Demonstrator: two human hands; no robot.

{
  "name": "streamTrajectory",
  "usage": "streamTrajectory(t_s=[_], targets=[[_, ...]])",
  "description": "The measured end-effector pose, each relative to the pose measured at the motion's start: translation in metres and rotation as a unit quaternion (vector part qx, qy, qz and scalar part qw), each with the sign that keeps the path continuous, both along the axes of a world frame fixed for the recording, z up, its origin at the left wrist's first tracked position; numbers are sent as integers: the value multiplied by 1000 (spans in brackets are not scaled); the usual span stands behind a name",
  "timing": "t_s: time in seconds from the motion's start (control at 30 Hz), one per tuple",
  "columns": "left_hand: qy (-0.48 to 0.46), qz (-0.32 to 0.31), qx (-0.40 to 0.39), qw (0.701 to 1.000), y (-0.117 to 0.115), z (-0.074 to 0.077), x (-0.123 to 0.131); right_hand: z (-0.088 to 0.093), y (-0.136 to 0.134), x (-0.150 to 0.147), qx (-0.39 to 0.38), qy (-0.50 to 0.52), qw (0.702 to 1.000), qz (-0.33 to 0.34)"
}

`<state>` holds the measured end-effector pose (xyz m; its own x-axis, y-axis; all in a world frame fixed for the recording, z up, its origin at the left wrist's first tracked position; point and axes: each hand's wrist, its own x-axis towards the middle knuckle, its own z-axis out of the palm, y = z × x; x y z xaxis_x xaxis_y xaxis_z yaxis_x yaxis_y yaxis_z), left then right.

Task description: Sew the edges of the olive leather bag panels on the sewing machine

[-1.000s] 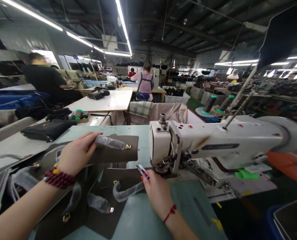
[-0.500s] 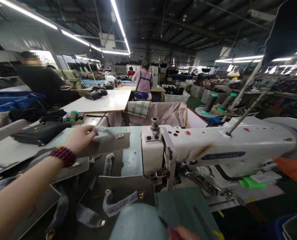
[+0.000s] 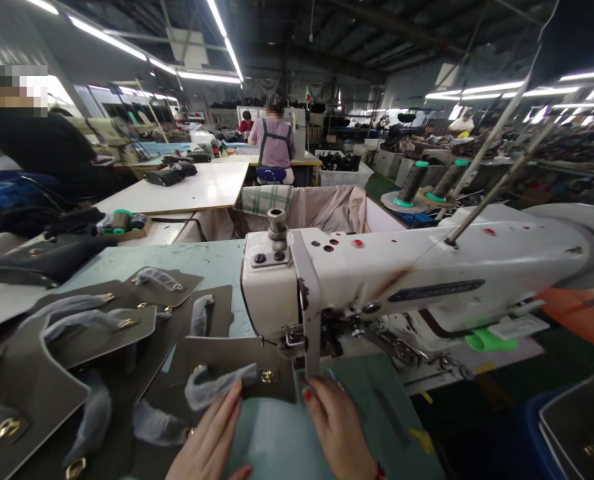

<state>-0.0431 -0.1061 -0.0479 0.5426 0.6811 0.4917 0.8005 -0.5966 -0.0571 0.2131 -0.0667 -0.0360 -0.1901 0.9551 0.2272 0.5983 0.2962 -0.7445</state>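
A dark grey-brown bag panel (image 3: 227, 350) lies at the sewing machine (image 3: 401, 267), its right end by the presser area. It bears a handle (image 3: 217, 387) wrapped in clear film, with gold-coloured metal fittings. My left hand (image 3: 209, 433) rests with fingers stretched out at the handle and panel's near edge. My right hand (image 3: 339, 427) lies just below the machine's needle area, fingertips at the panel's right end, thumb apart. Some of its fingers are partly hidden. Beneath both hands is the pale green work surface (image 3: 277, 447).
Several similar panels (image 3: 107, 333) with wrapped handles overlap on the left. Black bags (image 3: 51, 257) lie behind them. Thread cones (image 3: 413, 183) stand behind the machine. A cloth-lined bin (image 3: 321, 207) and a white table (image 3: 191, 190) are beyond, with a seated person (image 3: 275, 143) farther back.
My left hand has left the upper-left panel it was holding and come down to the near panel. My right hand, earlier low with a dark slim tool, has moved up to the machine. The view shifted right.
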Motion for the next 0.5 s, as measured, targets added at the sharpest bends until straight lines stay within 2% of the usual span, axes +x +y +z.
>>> streamTrajectory(t_s=[0.1,0.17,0.27,0.37,0.43,0.5], targets=[[42,57,26,997,30,-8,2,12,-3,-26,-34,86,996,19],[14,51,10,999,40,-7,-4,16,-5,-35,-51,122,991,5],[-51,35,-21,998,25,-11,-25,18,-9,-41,-46,158,984,-68],[-80,21,-67,994,-2,-18,-37,19,-8,-45,-48,167,982,-75],[-58,10,-71,996,-8,-20,-33,19,-5,-49,-55,154,985,-61],[-31,35,-54,997,3,-17,-19,19,-2,-52,-57,147,985,-63]])
